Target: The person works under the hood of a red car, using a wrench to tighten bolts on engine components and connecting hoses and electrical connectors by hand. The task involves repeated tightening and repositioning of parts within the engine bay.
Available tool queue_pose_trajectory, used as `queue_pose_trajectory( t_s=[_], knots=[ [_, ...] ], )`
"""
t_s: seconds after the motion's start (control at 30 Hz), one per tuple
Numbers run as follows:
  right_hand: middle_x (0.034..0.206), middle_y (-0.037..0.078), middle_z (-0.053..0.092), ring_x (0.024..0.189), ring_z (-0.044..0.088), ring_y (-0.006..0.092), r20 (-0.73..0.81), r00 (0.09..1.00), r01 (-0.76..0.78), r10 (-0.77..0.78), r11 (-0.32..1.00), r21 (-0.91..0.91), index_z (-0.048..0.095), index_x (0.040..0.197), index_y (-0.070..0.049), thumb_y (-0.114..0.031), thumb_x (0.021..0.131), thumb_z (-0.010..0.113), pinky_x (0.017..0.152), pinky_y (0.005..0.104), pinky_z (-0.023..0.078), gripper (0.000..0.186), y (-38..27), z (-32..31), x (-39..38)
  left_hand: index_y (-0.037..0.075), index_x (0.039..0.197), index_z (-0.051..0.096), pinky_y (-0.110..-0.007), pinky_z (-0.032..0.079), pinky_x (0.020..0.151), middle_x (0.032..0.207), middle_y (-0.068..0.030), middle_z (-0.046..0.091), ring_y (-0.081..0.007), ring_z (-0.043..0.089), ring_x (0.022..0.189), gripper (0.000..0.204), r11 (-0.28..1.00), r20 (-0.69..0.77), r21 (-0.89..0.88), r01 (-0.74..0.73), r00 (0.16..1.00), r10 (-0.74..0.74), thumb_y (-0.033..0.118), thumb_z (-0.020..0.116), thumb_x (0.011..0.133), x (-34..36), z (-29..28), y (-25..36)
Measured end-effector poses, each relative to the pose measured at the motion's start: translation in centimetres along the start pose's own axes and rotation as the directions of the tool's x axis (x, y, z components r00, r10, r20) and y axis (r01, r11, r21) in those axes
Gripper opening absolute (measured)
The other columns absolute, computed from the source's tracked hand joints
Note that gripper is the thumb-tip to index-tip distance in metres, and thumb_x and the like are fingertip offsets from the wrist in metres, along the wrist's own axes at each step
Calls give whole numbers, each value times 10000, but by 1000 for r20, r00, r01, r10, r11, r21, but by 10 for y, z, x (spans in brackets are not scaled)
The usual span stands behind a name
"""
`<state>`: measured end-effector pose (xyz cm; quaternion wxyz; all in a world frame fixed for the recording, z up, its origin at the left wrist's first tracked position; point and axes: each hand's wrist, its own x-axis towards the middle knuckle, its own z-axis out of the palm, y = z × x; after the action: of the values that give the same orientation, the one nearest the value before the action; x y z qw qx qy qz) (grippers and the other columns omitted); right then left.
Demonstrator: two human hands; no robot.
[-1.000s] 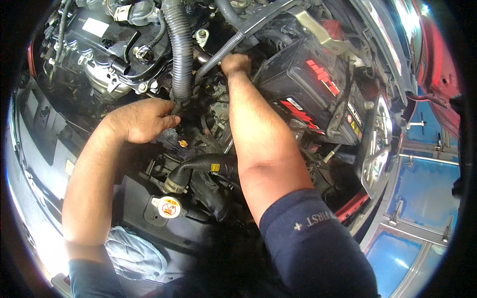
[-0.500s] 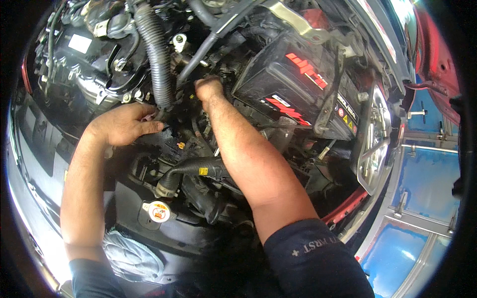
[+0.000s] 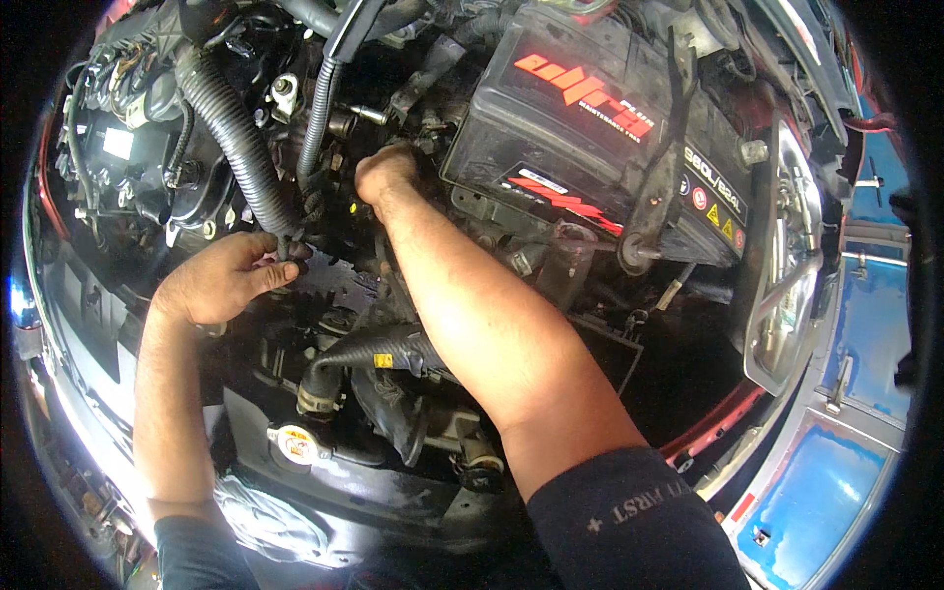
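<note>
My left hand [image 3: 231, 280] is closed, its thumb and fingers pinching black wiring [image 3: 287, 248] at the lower end of a thick corrugated conduit [image 3: 231, 133]. Deep in the engine bay, my right hand [image 3: 386, 175] is curled, its fingertips hidden behind the back of the hand; what it grips cannot be made out. Just beyond that hand lies a shiny metal rod-like piece [image 3: 370, 114]. A thinner ribbed conduit [image 3: 318, 123] runs down between the two hands. To the right of my right hand stands a black car battery [image 3: 492, 133] with red lettering.
Below my right forearm bends a black radiator hose [image 3: 339, 352] with a yellow tag. A radiator cap [image 3: 298, 444] sits near the front panel, with a grey cloth [image 3: 270, 521] close by. A metal bracket [image 3: 654, 187] crosses the battery; a headlamp [image 3: 787, 265] lies at right.
The view has shifted and the battery looks larger. My left thumb and fingers now close around the wiring below the conduit. My right hand stays curled in about the same place.
</note>
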<state>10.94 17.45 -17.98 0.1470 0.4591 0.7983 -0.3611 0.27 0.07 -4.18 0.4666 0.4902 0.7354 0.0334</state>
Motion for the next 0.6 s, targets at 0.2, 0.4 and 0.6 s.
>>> queue_pose_trajectory(
  t_s=[0.2,0.4,0.6],
  knots=[
    [1423,264,456,1277,517,314,191,950,-263,246,962,71,208,1467,109,-117,848,589,1068,376,413,761,-25,6,-41,7,1148,629,-350,506,788,911,-166,686,-216,645,845,469,998,-1,-62,-5,1000,5,424,625,931,-3,2,7],
    [1314,91,609,1184,601,270,193,976,165,-100,919,-358,661,1216,-113,-240,848,600,971,376,492,395,-15,-7,-33,-4,1106,633,-367,497,755,874,-173,676,-230,641,819,465,999,31,28,20,999,-21,429,610,939,-1,0,4],
    [1352,242,523,1283,513,290,55,998,50,-24,839,-542,531,1316,47,-190,863,623,1037,345,449,519,10,-29,2,-33,1070,622,-386,487,730,872,-177,676,-255,634,794,485,994,4,-69,-84,996,85,432,610,934,-1,2,-8]
  ],
)
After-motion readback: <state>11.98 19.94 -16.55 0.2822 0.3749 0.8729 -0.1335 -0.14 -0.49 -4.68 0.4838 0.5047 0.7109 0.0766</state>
